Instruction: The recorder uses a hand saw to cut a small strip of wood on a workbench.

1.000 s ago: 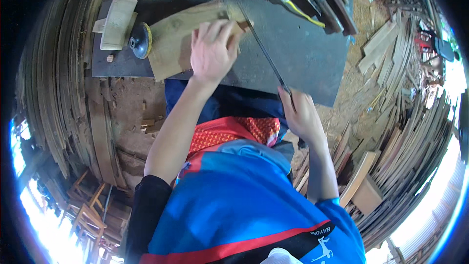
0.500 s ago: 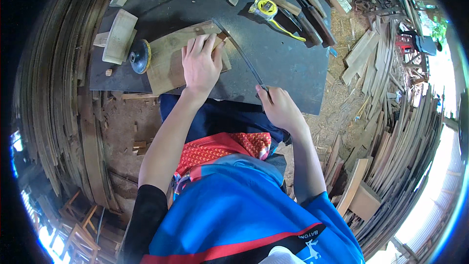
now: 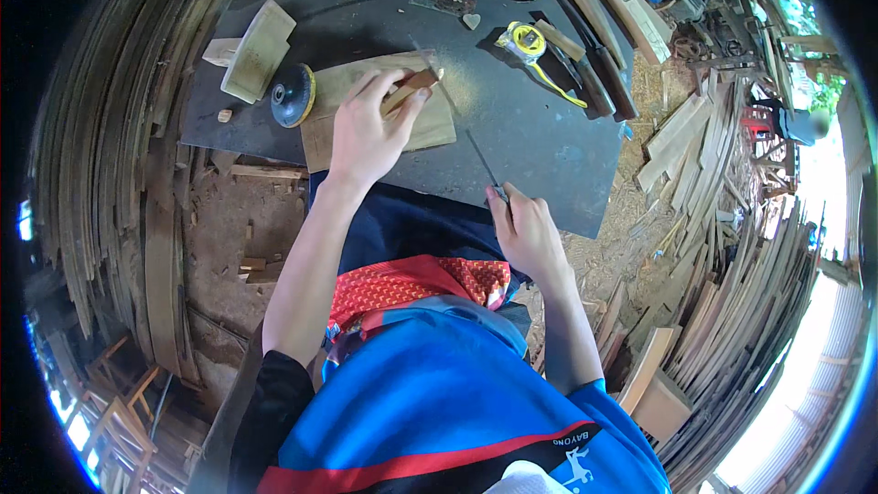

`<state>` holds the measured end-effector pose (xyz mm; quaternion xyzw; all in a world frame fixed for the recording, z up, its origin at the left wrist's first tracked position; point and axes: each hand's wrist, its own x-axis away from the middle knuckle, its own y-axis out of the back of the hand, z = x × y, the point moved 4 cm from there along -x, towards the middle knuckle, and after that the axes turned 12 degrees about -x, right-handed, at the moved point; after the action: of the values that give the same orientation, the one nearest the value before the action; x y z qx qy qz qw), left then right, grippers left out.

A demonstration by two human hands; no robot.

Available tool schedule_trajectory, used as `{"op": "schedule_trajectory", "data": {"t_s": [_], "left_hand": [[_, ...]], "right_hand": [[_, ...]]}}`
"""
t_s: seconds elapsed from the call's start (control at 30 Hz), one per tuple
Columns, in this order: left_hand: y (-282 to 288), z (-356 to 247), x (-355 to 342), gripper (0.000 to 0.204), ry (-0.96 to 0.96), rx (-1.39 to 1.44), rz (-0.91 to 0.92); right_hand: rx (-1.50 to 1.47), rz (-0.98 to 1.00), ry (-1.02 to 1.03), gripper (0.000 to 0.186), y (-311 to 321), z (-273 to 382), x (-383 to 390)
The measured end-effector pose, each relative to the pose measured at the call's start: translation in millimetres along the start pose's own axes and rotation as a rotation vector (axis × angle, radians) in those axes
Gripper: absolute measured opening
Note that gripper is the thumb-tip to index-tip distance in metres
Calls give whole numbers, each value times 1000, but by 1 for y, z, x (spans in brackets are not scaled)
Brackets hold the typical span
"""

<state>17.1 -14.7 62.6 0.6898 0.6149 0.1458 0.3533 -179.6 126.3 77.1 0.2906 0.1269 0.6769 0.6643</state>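
My left hand [image 3: 370, 133] pinches a small wooden block [image 3: 413, 91] between thumb and fingers, above a flat wooden board [image 3: 430, 128] on the dark tabletop [image 3: 540, 160]. In my right hand [image 3: 530, 229], near the table's front edge, is the handle end of a thin dark file [image 3: 482, 157]. The file slants up and left past the block's right end, and its blade is smeared by motion. I cannot tell whether it touches the block. Pale dust lies on the tabletop just right of the block.
Left of the board stand a round sanding disc [image 3: 293, 96] and a wooden piece [image 3: 256, 55]. A yellow tape measure [image 3: 526, 39], partly drawn out, lies far right beside long-handled tools [image 3: 594, 73]. Stacked planks [image 3: 119, 128] line the left side; more timber [image 3: 732, 284] leans at right.
The left hand's grip has rolled, showing more of the block. My right hand and the file have shifted slightly toward me and right. The whole view has moved a little.
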Motion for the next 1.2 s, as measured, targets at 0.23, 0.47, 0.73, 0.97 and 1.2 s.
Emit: {"op": "schedule_trajectory", "data": {"t_s": [0.23,0.47,0.73,0.97,1.2], "left_hand": [[-3,8,17,36,186,-2,193],[7,9,29,40,347,381,293],[9,5,34,47,429,679,378],[9,4,34,45,449,733,373],[14,6,33,48,417,552,379]], "right_hand": [[-7,8,-14,35,-9,-2,1],[-138,46,-3,31,-9,2,5],[-218,49,-79,30,-2,3,5],[-153,59,2,29,-1,3,8],[8,57,37,31,3,4,6]]}}
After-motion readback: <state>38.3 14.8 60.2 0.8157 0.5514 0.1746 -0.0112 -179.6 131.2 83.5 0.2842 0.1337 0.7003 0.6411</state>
